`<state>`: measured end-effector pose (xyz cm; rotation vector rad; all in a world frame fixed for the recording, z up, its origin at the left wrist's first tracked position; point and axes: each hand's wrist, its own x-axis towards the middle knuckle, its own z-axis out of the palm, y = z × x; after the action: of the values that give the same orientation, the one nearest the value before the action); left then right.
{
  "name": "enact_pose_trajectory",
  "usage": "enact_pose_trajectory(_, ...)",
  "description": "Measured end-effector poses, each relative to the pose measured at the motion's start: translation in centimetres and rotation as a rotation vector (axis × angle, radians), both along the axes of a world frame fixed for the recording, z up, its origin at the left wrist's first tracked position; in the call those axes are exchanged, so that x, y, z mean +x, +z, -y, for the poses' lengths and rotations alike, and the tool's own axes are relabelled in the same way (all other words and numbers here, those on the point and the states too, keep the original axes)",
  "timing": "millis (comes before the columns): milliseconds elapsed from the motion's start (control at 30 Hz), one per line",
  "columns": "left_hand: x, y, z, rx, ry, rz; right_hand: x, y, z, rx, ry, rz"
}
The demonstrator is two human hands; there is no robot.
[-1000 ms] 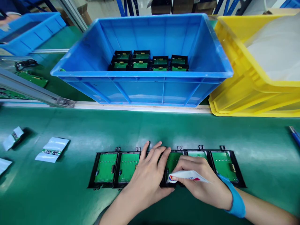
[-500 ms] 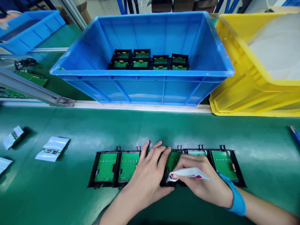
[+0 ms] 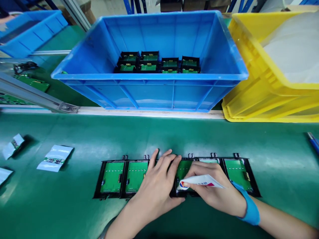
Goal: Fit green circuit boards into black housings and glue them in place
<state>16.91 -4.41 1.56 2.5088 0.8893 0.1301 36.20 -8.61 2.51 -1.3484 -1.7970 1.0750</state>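
Observation:
A long black plastic frame lies on the green work surface, with green circuit boards in its compartments. Across its middle rests my left hand, fingers stretched toward the far edge and thumb by the near edge; it hides the board beneath. My right hand is closed around a white squeeze tube with red and blue print. The tube is tilted, its nozzle pointing down-left at the near left corner of a compartment just right of my left hand. A blue band circles my right wrist.
Behind the frame stands a blue bin holding several black-framed boards. To its right is a yellow crate with white sheeting. White-wrapped small boards lie left; a blue pen-like object lies right. Another blue bin is at upper left.
Almost nothing differs. The tube in my right hand has shifted very slightly, its back end a little lower relative to the frame. My left hand stays in place.

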Motion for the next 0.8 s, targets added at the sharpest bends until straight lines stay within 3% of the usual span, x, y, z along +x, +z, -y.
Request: enact_pose_trajectory(800,-0.20,-0.19,0.15,0.007,-0.007,-0.003,0.01,-0.26,0.19,-0.024,0.005,-0.056)
